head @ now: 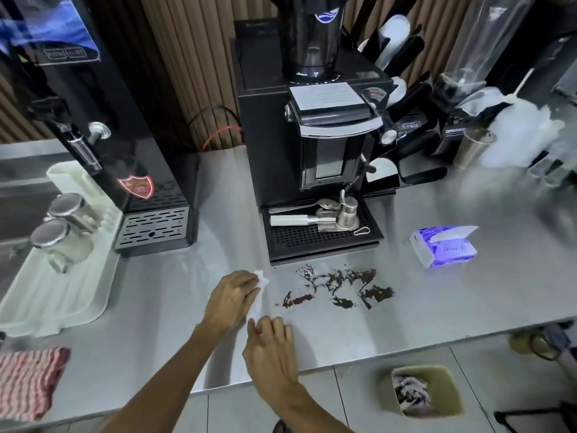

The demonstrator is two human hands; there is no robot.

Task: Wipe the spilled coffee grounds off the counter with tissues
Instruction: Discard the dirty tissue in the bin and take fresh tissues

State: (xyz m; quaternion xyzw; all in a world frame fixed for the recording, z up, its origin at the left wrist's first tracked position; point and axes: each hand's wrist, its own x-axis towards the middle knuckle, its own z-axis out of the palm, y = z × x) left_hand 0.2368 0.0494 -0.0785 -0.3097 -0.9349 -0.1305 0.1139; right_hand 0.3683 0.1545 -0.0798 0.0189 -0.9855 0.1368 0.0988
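Tissue (261, 281): white, on the table (437, 307).
Left grip (232, 300): holds its far end.
Right grip (270, 345): pinches its near end.
Coffee grounds (362, 276): dark brown messy patches, just right of the Tissue.

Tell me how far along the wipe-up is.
Done: a tissue is out, and the bin on the floor holds crumpled paper. In hand: the left hand and right hand both hold that tissue on the counter, beside the coffee grounds, not on them. Left: the grounds lie smeared in front of the black machine, so nearly all wiping remains.
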